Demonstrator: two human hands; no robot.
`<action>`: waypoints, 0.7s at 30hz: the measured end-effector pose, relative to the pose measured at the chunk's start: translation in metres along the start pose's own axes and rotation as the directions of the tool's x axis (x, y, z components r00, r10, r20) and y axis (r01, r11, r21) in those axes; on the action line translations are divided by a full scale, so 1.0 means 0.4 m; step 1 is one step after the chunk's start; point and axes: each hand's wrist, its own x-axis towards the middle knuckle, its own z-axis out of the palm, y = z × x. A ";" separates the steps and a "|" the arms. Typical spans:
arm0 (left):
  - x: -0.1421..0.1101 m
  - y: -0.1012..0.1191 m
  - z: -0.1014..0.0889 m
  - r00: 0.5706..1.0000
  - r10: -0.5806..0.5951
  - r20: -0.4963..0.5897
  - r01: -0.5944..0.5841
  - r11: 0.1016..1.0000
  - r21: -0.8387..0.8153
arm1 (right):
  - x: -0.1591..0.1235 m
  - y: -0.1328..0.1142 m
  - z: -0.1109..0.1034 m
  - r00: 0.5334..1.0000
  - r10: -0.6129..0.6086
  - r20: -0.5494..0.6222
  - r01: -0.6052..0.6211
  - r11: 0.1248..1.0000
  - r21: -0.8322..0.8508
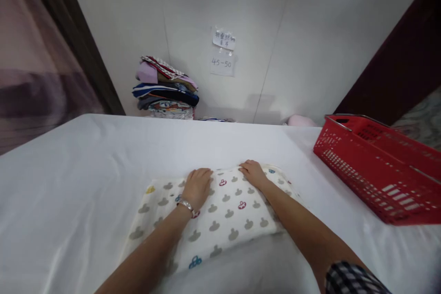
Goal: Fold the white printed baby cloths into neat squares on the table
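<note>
Evidently, both hands are at work on a white cloth printed with grey mushroom shapes and a few coloured motifs (pixel 232 211), which lies spread on a table under a smooth white cover (pixel 113 165). From where I stand, the left hand (pixel 198 188) rests palm down near its far edge, fingers extended and close together, gripping nothing visible. The right hand (pixel 254 174) lies likewise at the far edge, fingers loosely straight. Risks noted: uneven pressure between the hands could skew or crease the cloth; the loose cover, already wrinkled, might slip along with it; the silver-coloured bracelet (pixel 186 205) on the left wrist could snag the weave. The red perforated plastic basket (pixel 382 183) stands apart at the right; a wide elbow swing could knock it.
</note>
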 end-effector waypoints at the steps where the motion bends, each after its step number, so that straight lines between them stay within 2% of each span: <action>1: -0.004 0.012 0.004 0.996 0.065 0.053 -0.065 0.998 0.005 | 0.002 -0.001 -0.001 1.000 0.001 -0.003 -0.001 1.000 -0.003; 3: -0.011 0.029 0.017 0.979 0.110 0.173 -0.116 0.993 0.022 | 0.002 -0.006 -0.005 1.000 0.003 -0.009 -0.003 1.000 -0.013; 5: -0.014 0.033 0.030 0.965 0.077 0.251 -0.093 0.994 0.052 | -0.008 -0.013 -0.012 1.000 0.005 -0.020 -0.005 1.000 -0.022; 8: -0.015 0.024 0.044 0.957 0.049 0.286 -0.073 0.995 0.075 | -0.050 -0.015 -0.028 0.998 -0.020 -0.059 0.017 0.999 -0.044; 11: -0.014 0.014 0.051 0.958 0.048 0.282 -0.073 0.994 0.079 | -0.109 0.018 -0.048 0.998 -0.042 -0.051 0.038 0.995 -0.087; 14: -0.014 0.010 0.056 0.961 0.048 0.272 -0.072 0.994 0.079 | -0.151 0.083 -0.066 0.996 0.078 0.051 -0.069 0.985 -0.159; 17: -0.016 0.012 0.056 0.961 0.046 0.274 -0.071 0.994 0.084 | -0.156 0.144 -0.072 0.957 0.257 0.136 -0.226 0.952 -0.206; 21: -0.017 0.017 0.051 0.959 0.040 0.281 -0.066 0.994 0.085 | -0.135 0.171 -0.066 0.943 0.283 0.174 -0.247 0.947 -0.204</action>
